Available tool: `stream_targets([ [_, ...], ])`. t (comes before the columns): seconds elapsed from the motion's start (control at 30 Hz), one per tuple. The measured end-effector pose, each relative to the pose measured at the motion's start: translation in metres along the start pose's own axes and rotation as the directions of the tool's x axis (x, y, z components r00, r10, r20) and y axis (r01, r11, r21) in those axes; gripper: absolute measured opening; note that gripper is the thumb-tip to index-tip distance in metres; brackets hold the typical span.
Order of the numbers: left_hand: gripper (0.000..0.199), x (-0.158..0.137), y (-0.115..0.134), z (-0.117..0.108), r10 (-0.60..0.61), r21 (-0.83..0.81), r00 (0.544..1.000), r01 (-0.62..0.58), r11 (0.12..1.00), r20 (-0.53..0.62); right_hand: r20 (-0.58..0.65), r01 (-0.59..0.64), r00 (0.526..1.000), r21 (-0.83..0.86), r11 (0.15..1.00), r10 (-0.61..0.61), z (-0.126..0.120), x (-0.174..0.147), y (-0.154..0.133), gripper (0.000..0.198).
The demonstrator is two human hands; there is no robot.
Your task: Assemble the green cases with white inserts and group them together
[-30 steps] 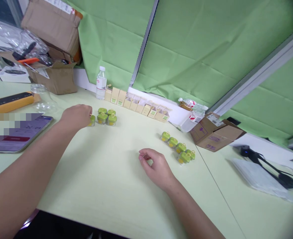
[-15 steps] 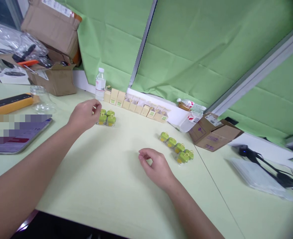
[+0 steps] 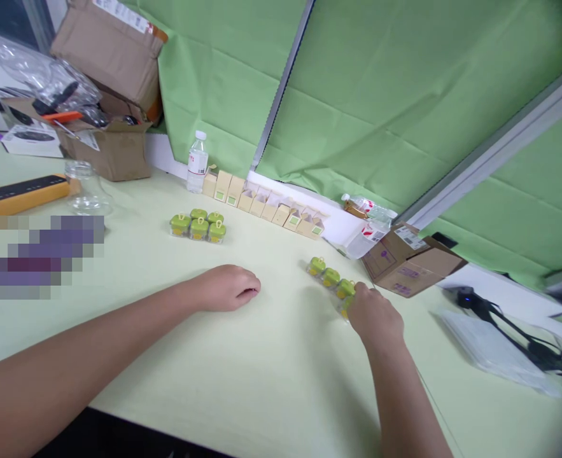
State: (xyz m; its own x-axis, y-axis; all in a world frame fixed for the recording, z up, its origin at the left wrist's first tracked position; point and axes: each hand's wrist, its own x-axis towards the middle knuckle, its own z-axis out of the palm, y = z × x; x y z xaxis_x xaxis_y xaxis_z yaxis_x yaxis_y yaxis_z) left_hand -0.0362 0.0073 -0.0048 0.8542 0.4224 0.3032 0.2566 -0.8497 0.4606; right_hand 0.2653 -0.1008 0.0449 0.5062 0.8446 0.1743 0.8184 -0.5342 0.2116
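While bent with right hand point(image 3: 375, 313) over the near end of tubs point(image 3: 331, 278) slanting leftward, can't tell if pinching; with left hand point(image 3: 228, 289) farther, fingers curled together.

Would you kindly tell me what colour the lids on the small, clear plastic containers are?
The rounded lids are yellowish green, seen best in the head view.

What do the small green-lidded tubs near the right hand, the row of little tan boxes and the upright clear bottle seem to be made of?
The green-lidded tubs: probably plastic, with satin opaque lids over clear bases.
The tan boxes: likely thin matte card, judging by folds and open flaps.
The clear bottle: seemingly glossy plastic, from its transparent wall; glass isn't excluded.
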Motion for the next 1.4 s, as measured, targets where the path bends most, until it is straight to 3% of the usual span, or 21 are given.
stream_targets([
  [0.1, 0.022, -0.002, -0.007, -0.009, -0.055, 0.001, 0.998, 0.055, 0.999, -0.026, 0.045, 0.044, 0.998, 0.05, 0.998, -0.046, 0.002, 0.005, 0.0, 0.031],
  [0.23, 0.024, -0.003, -0.01, -0.014, -0.107, -0.025, 0.993, 0.106, 0.994, -0.049, -0.102, 0.229, 0.973, 0.311, 0.922, -0.207, 0.001, -0.004, -0.025, 0.024],
  [0.33, 0.022, -0.002, -0.004, -0.015, -0.111, -0.057, 0.992, 0.108, 0.993, -0.062, -0.222, 0.459, 0.88, 0.618, 0.638, -0.419, 0.001, -0.025, -0.053, 0.021],
  [0.4, 0.037, -0.001, 0.004, -0.015, -0.094, -0.084, 0.994, 0.089, 0.992, -0.054, -0.294, 0.541, 0.802, 0.726, 0.424, -0.52, 0.001, -0.04, -0.071, 0.024],
  [0.47, 0.051, 0.0, 0.014, -0.015, -0.064, -0.127, 0.998, 0.06, 0.99, -0.028, -0.33, 0.55, 0.77, 0.777, 0.306, -0.546, 0.002, -0.052, -0.084, 0.021],
  [0.53, 0.052, 0.001, 0.023, -0.013, -0.027, -0.17, 0.999, 0.031, 0.985, 0.023, -0.35, 0.542, 0.764, 0.803, 0.246, -0.541, 0.004, -0.059, -0.092, 0.019],
  [0.63, 0.048, 0.003, 0.031, -0.007, -0.01, -0.219, 0.999, 0.021, 0.975, 0.052, -0.344, 0.498, 0.793, 0.841, 0.212, -0.503, 0.007, -0.061, -0.096, 0.017],
  [0.77, 0.048, 0.004, 0.032, 0.001, -0.046, -0.258, 0.999, 0.048, 0.965, 0.016, -0.303, 0.447, 0.832, 0.863, 0.237, -0.466, 0.007, -0.058, -0.095, 0.016],
  [0.87, 0.047, 0.004, 0.033, 0.001, -0.016, -0.277, 1.0, 0.019, 0.961, 0.012, -0.263, 0.416, 0.836, 0.876, 0.244, -0.482, 0.006, -0.057, -0.095, 0.011],
  [0.93, 0.049, 0.004, 0.033, 0.001, 0.002, -0.289, 1.0, 0.002, 0.957, 0.013, -0.253, 0.396, 0.831, 0.895, 0.206, -0.496, 0.007, -0.057, -0.096, 0.009],
  [1.07, 0.055, 0.005, 0.029, 0.001, -0.015, -0.293, 1.0, 0.019, 0.956, 0.014, -0.246, 0.329, 0.848, 0.939, 0.103, -0.469, 0.014, -0.057, -0.1, 0.012],
  [1.17, 0.061, 0.005, 0.022, 0.0, -0.06, -0.269, 0.998, 0.06, 0.961, 0.007, -0.183, 0.192, 0.895, 0.981, -0.019, -0.407, 0.017, -0.056, -0.1, 0.018],
  [1.3, 0.067, 0.002, 0.008, -0.005, -0.157, -0.204, 0.987, 0.159, 0.966, 0.026, 0.027, -0.106, 0.955, 0.961, -0.255, -0.297, 0.015, -0.049, -0.094, 0.025],
  [1.4, 0.063, -0.001, -0.004, -0.007, -0.257, -0.086, 0.966, 0.254, 0.963, -0.024, 0.205, -0.317, 0.929, 0.871, -0.376, -0.309, 0.014, -0.042, -0.088, 0.025],
])
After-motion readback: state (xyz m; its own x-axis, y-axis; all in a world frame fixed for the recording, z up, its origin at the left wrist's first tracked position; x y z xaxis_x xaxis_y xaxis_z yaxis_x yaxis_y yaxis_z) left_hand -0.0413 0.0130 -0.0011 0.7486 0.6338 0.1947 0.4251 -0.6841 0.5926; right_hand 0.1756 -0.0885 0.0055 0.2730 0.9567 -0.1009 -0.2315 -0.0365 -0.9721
